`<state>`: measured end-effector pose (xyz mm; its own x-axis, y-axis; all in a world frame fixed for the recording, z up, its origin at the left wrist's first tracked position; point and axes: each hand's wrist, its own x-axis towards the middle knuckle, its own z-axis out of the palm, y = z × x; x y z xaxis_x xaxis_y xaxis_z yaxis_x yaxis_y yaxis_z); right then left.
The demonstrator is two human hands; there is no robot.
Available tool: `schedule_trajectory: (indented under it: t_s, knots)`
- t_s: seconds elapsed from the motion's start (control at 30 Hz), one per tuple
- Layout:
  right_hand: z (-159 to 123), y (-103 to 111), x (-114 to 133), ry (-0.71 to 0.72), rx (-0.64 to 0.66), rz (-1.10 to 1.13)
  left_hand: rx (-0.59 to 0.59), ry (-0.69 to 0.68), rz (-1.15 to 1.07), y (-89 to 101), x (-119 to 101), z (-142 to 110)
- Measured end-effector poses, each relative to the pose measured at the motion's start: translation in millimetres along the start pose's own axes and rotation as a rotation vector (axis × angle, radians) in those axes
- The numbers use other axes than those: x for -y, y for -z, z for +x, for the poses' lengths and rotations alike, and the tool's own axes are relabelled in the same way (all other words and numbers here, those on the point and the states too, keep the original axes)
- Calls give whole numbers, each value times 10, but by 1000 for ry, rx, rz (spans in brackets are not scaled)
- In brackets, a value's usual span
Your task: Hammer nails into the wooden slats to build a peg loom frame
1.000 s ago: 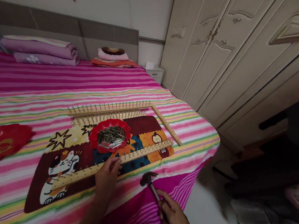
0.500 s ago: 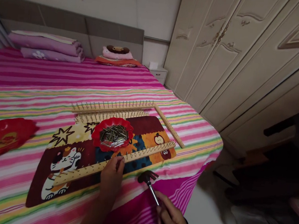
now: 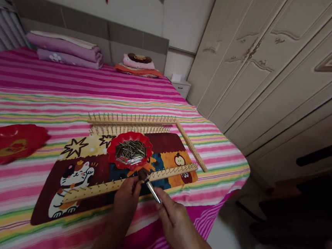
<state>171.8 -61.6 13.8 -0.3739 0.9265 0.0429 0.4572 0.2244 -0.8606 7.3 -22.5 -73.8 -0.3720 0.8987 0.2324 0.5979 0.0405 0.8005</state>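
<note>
A hammer (image 3: pixel 152 189) with a dark head and shiny metal shaft is in my right hand (image 3: pixel 175 220), fingers wrapped round the handle. Its head is over the middle of a long wooden strip (image 3: pixel 98 189) studded with rows of nails. Right beside the hammer head, my left hand (image 3: pixel 126 198) has its thumb and fingertips pinched together at the strip; what they pinch is too small to make out. Behind the strip, a red scalloped bowl (image 3: pixel 112 153) holds many loose nails (image 3: pixel 131 151). The strip lies across a mat (image 3: pixel 43 195) with a cartoon cat on it.
More nail-studded wooden strips (image 3: pixel 131 119) lie behind the bowl, with another strip (image 3: pixel 191 147) slanting at the right. A red plate (image 3: pixel 31 136) is at the left on the striped bedspread (image 3: pixel 77 101). Folded bedding (image 3: pixel 64 49) sits near the headboard; a wardrobe (image 3: pixel 246 69) stands at the right.
My right hand has brought the hammer up and left, from beside the mat to the strip near my left fingertips. My left hand keeps its pinch at the strip. The whole view has shifted slightly.
</note>
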Motion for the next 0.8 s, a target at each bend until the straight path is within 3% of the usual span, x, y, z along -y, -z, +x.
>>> schedule_trajectory:
  t_s: [0.17,0.27,0.4,0.5,0.6,0.7,0.8]
  knots:
    - [-175,61,-12,-55,17,59,6,-6,-2,15,-31,5]
    - [-370,112,-132,-167,4,93,5,-2,-32,1,-16,12]
    - [-603,85,-568,-276,-10,114,21,-15,-53,53,-17,-22]
    - [-703,26,-942,-337,-19,142,26,-54,6,223,-97,-14]
    - [-741,-10,-1166,-365,-5,174,16,-99,128,456,-237,158]
    - [-743,-26,-1230,-379,-34,217,48,-148,312,603,-375,489]
    - [-737,-64,-1260,-383,-82,242,225,-136,539,585,-456,819]
